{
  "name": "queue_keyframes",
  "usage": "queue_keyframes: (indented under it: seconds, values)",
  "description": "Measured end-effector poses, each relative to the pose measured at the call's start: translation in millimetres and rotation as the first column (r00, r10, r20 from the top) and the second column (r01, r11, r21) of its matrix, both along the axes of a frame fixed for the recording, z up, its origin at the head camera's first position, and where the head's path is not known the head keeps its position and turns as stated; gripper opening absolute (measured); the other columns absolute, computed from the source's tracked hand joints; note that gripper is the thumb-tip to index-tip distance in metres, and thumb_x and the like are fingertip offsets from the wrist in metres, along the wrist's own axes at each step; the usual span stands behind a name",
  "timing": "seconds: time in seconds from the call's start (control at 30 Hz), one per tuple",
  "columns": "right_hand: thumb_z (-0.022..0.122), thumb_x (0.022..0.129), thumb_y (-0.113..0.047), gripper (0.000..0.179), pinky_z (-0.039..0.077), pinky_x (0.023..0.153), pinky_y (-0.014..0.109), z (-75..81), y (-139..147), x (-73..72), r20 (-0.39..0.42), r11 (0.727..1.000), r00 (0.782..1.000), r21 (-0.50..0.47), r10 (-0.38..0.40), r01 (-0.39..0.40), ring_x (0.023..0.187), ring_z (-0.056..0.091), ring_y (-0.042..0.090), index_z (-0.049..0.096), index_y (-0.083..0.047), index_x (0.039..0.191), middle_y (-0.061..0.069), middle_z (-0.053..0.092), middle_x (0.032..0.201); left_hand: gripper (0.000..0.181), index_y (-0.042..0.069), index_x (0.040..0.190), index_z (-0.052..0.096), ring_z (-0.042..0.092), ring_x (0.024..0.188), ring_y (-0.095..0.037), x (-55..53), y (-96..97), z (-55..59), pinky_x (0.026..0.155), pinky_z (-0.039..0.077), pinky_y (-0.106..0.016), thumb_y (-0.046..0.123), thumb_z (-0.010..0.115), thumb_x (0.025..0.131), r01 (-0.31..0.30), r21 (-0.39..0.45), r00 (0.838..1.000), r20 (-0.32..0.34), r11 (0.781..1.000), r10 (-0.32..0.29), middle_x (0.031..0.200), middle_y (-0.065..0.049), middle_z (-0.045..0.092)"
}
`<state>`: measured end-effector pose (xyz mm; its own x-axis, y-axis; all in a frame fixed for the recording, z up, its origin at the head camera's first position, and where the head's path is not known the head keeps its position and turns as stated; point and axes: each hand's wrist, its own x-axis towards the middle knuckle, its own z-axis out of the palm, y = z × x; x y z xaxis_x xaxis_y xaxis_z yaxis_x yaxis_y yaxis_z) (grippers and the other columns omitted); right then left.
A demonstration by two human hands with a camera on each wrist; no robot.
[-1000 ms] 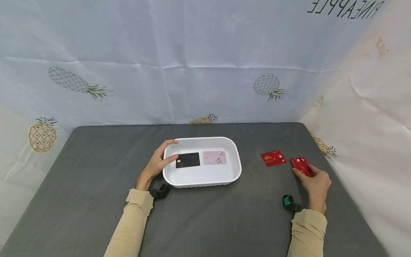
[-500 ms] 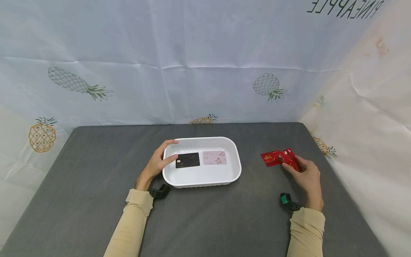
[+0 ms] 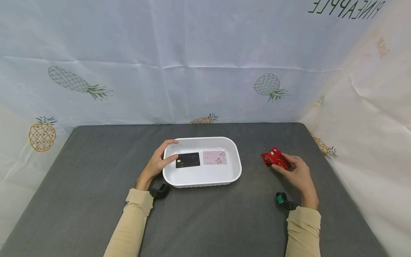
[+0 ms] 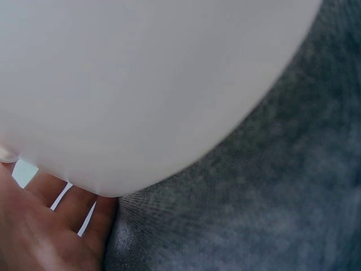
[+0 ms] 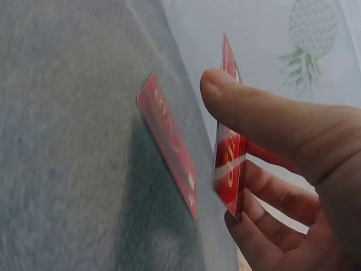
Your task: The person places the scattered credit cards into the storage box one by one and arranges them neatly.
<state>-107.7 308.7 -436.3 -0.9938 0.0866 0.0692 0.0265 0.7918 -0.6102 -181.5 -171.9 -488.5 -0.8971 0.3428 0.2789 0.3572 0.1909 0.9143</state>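
The left hand [image 3: 156, 163] grips the left end of a white plastic tray [image 3: 199, 180], thumb over the rim and other fingers along the outer wall. Inside the tray lie a black VIP card [image 3: 191, 160] and, to its right, a pale pink VIP card [image 3: 214, 158]. The right hand [image 3: 298, 175] pinches a red VIP card [image 5: 230, 172] between thumb and fingers, raised and tilted. A second red card [image 5: 169, 144] lies on the table, separate from the held one in the right wrist view and partly hidden behind it in the head view.
A grey cloth covers the table [image 3: 205, 225]. Behind it and on the right hangs a pale curtain [image 3: 205, 43] printed with pineapples. Black bands [image 3: 287, 202] are worn on both wrists.
The right hand has moved left with its red card, from beside the other red card to over it. The left hand, the tray and the cards inside stay put.
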Motion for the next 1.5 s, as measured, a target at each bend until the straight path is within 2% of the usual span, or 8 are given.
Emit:
queue_keyframes:
  seconds: [0.2,0.33,0.4,0.5,0.7,0.93,1.2,1.5]
  values:
    - [0.076,0.094,-0.025,0.066,0.047,0.103,0.063,7.4,-9,-0.8,-0.009,0.997,0.999,-0.056,0.054,-0.054,0.124,0.052,0.046,0.050,0.005,0.147,0.030,0.053,0.136,0.050,0.001,0.142,0.050,0.059,0.107,-0.024,1.2,-0.4,2.1,0.083,0.053,-0.024,0.004,0.063,0.094,-0.001,-0.002,1.000,0.007,1.000,0.001,0.145,-0.025,0.048]
    - [0.077,0.092,-0.023,0.065,0.051,0.099,0.060,17.9,-19,-1.1,-0.030,0.994,0.996,-0.056,0.088,-0.089,0.122,0.053,0.043,0.052,0.004,0.146,0.027,0.054,0.134,0.050,0.000,0.142,0.049,0.058,0.109,-0.032,1.7,-0.3,2.5,0.084,0.052,-0.023,0.004,0.063,0.094,-0.001,0.000,1.000,0.005,1.000,0.001,0.145,-0.025,0.048]
    - [0.078,0.092,-0.024,0.065,0.056,0.094,0.052,23.8,-26,-1.7,-0.037,0.993,0.994,-0.046,0.106,-0.108,0.119,0.055,0.041,0.053,0.002,0.145,0.025,0.056,0.133,0.049,-0.001,0.142,0.049,0.059,0.109,-0.032,1.8,-0.2,2.1,0.085,0.052,-0.023,0.005,0.062,0.095,0.000,0.000,1.000,-0.004,1.000,0.000,0.145,-0.026,0.048]
    - [0.079,0.091,-0.026,0.065,0.056,0.087,0.043,32.1,-37,-3.0,-0.047,0.990,0.989,-0.022,0.137,-0.138,0.117,0.055,0.037,0.055,0.000,0.145,0.023,0.057,0.132,0.048,-0.001,0.142,0.049,0.060,0.108,-0.026,1.5,0.4,1.5,0.084,0.053,-0.024,0.005,0.061,0.095,0.004,0.003,1.000,-0.009,1.000,-0.004,0.143,-0.027,0.049]
    - [0.082,0.088,-0.023,0.065,0.057,0.084,0.046,46.3,-59,-4.7,-0.088,0.976,0.973,-0.011,0.215,-0.217,0.115,0.056,0.035,0.057,0.000,0.143,0.022,0.059,0.131,0.050,0.002,0.143,0.049,0.060,0.104,-0.015,1.0,1.8,1.4,0.082,0.055,-0.025,0.005,0.063,0.095,0.011,0.008,1.000,0.009,1.000,-0.011,0.139,-0.027,0.051]
    - [0.085,0.085,-0.021,0.062,0.057,0.081,0.036,57.1,-83,-6.1,-0.118,0.959,0.954,-0.032,0.276,-0.281,0.113,0.057,0.030,0.061,-0.003,0.140,0.017,0.061,0.128,0.049,0.003,0.143,0.050,0.059,0.107,-0.027,0.8,2.6,2.6,0.084,0.054,-0.025,0.007,0.063,0.095,0.009,-0.002,1.000,0.011,1.000,-0.009,0.143,-0.024,0.050]
    - [0.085,0.083,-0.015,0.062,0.059,0.084,0.050,58.7,-110,-6.7,-0.152,0.938,0.931,-0.052,0.332,-0.343,0.114,0.060,0.033,0.062,0.002,0.138,0.019,0.062,0.126,0.049,0.003,0.143,0.050,0.060,0.105,-0.017,-0.2,2.4,1.6,0.082,0.054,-0.026,0.006,0.063,0.095,0.010,0.003,1.000,0.013,1.000,-0.010,0.141,-0.025,0.051]
    - [0.083,0.085,-0.015,0.064,0.057,0.084,0.047,57.1,-139,-10.4,-0.172,0.917,0.907,-0.037,0.385,-0.396,0.115,0.054,0.032,0.058,0.001,0.142,0.019,0.059,0.128,0.048,0.002,0.142,0.050,0.059,0.106,-0.019,0.2,0.3,1.5,0.083,0.054,-0.026,0.005,0.062,0.095,0.006,0.004,1.000,0.003,1.000,-0.006,0.143,-0.026,0.050]
